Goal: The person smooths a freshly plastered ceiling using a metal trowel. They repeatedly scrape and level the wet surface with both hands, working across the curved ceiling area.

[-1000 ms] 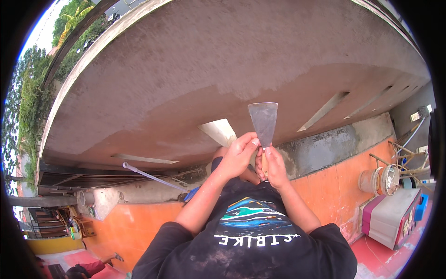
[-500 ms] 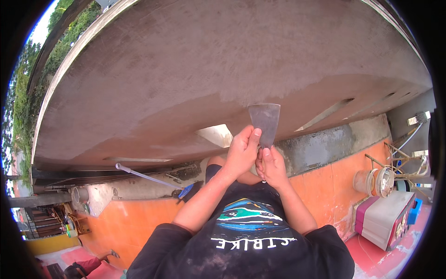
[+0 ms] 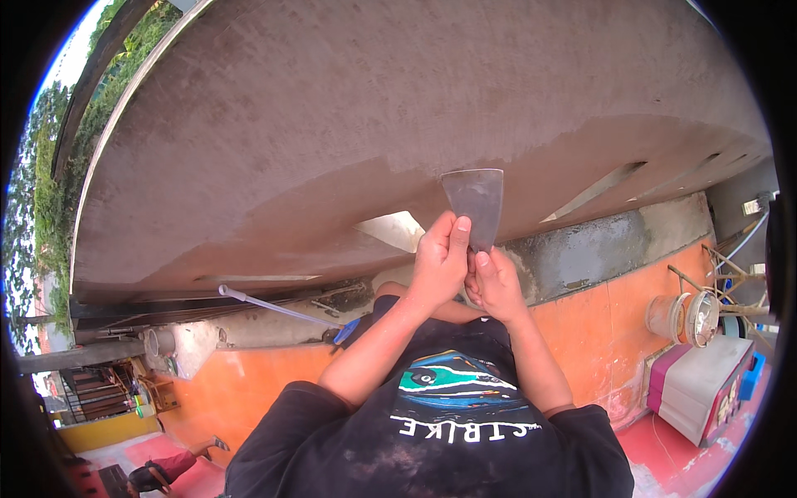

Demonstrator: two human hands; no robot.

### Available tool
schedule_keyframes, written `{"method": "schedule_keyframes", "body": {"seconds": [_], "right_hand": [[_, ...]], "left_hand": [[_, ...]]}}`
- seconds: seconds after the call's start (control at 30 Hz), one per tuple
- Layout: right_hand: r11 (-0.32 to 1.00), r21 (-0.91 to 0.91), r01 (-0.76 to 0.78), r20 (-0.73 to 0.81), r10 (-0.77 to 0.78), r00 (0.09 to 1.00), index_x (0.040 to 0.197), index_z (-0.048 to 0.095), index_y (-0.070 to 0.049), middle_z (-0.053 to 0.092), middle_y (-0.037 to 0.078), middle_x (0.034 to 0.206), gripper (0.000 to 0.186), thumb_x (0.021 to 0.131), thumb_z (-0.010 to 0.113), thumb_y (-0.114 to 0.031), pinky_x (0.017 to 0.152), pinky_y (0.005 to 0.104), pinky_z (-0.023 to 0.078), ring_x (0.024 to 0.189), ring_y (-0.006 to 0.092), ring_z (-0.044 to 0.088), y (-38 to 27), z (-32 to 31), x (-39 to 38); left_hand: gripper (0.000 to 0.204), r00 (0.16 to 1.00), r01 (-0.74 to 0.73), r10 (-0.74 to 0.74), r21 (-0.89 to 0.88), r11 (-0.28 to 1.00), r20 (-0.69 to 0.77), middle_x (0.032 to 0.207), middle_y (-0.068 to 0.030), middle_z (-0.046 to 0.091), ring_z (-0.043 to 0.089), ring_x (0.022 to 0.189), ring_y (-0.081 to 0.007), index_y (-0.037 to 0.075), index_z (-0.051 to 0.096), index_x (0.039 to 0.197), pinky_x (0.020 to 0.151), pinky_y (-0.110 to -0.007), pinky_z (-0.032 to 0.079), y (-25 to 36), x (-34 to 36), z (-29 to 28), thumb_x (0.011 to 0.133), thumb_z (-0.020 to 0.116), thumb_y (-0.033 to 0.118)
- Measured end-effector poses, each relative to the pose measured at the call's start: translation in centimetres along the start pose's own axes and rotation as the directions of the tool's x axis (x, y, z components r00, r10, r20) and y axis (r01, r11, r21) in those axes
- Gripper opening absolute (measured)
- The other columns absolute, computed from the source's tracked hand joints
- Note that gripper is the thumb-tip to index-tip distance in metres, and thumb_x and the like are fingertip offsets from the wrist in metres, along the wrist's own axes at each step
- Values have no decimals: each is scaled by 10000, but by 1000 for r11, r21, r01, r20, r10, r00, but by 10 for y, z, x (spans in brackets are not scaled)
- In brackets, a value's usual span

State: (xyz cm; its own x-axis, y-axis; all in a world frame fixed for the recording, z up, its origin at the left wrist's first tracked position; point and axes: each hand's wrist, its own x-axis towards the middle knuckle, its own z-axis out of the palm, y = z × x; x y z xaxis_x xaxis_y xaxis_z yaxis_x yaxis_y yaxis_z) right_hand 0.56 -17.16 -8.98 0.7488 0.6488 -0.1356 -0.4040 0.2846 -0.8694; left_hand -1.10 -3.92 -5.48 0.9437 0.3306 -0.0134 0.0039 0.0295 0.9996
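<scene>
Near the middle of the view is a flat metal scraper (image 3: 475, 189) with a wide blade pointing up. My left hand (image 3: 442, 264) is closed on the lower left of its blade, thumb lying on the metal. My right hand (image 3: 494, 286) is closed just below it on the handle, which is mostly hidden by the fingers. Beyond the blade spreads a large grey-brown plastered wall surface (image 3: 349, 100), darker and smoother along its lower part, with several long slot openings and one pale wider opening (image 3: 390, 228).
A pale pole (image 3: 274, 303) with a blue end lies at left. An orange floor (image 3: 581, 349) runs behind me. Buckets (image 3: 668, 315), a metal frame (image 3: 726, 282) and a grey-and-pink box (image 3: 693, 382) are at right. A person's leg (image 3: 183, 461) shows lower left. Greenery (image 3: 41, 207) edges the left.
The scraper and both hands have risen slightly and shifted a little right. My left hand's thumb has moved up onto the blade.
</scene>
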Motion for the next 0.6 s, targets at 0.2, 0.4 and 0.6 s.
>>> {"method": "schedule_keyframes", "body": {"seconds": [0.2, 0.4, 0.6], "right_hand": [[999, -33, 15, 3, -15, 1000, 1164, 548, -15, 453, -18, 664, 386, 1047, 443, -367, 451, 209, 335, 509, 43, 398, 4, -1, 3], [998, -60, 11, -15, -12, 1000, 1191, 553, -10, 448, -25, 662, 405, 1044, 456, -374, 459, 211, 336, 521, 40, 399, -1, -2, 5], [993, -85, 80, 32, -78, 996, 1155, 560, -5, 445, -29, 654, 450, 1027, 476, -428, 454, 210, 334, 520, 42, 401, -13, 6, 21]], "left_hand": [[366, 998, -66, 66, 83, 994, -2, 656, 5, 508, 481, 611, -61, 45, 480, 815, 540, -267, 426, -7, 3, -4, 1037, 485, 335], [365, 999, -16, 16, 21, 1000, 33, 665, -10, 525, 492, 612, -64, 37, 483, 824, 548, -270, 437, -9, 6, -2, 1041, 476, 331], [365, 987, -135, 136, 15, 991, -90, 661, -11, 515, 492, 616, -63, 40, 480, 825, 552, -269, 435, 6, 16, -9, 1041, 474, 334]]}}
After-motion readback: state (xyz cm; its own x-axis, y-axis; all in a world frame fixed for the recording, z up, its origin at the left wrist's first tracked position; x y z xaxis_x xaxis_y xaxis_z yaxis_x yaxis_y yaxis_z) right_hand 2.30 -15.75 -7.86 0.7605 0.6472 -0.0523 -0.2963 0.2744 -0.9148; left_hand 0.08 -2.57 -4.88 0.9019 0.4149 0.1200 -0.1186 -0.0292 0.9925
